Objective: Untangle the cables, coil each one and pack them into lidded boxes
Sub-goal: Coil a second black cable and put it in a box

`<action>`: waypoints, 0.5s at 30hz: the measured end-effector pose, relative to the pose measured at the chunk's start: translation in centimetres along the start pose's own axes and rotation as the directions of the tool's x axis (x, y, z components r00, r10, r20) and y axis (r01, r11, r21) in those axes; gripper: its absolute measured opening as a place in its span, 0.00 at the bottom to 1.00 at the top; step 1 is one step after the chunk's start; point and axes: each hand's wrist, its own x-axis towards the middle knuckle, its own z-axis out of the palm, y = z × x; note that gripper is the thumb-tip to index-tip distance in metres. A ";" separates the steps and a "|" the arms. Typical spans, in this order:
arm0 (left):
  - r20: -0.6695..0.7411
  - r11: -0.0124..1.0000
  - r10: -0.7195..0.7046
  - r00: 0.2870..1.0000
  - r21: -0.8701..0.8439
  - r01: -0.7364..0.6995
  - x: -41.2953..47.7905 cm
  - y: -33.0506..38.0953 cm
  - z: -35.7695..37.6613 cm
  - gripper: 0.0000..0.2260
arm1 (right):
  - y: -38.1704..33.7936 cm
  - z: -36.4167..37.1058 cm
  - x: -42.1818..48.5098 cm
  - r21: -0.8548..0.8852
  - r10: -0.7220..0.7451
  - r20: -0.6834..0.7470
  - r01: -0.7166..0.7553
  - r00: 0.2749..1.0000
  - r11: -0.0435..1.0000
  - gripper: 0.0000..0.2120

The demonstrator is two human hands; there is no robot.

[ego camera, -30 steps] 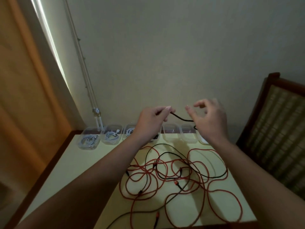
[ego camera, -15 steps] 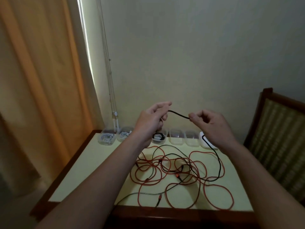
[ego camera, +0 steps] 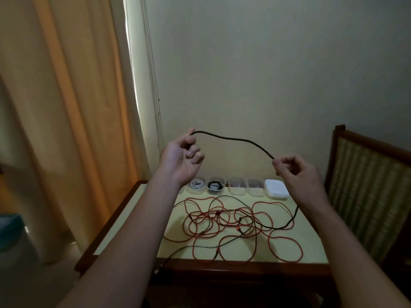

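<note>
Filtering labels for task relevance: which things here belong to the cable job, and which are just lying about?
Job: black cable pinched by left hand and right hand; tangled red cables; clear boxes; white lid stack.
Lying about: chair; curtain.

Pale wall (ego camera: 255,63); orange curtain (ego camera: 66,107) left, probably window (ego camera: 134,85) behind; wooden chair (ego camera: 369,174) right.

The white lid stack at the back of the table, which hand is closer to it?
Right. The right hand hangs just above the white lid stack, slightly to its right, pinching the black cable. The left hand is raised well to its left, pinching the cable's end.
</note>
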 end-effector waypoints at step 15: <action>0.123 0.765 0.377 0.918 0.517 -0.384 -2.2 -1.8 2.1 0.15 | -3.4 3.1 -1.8 -0.676 -0.272 0.486 0.555 0.830 0.485 0.14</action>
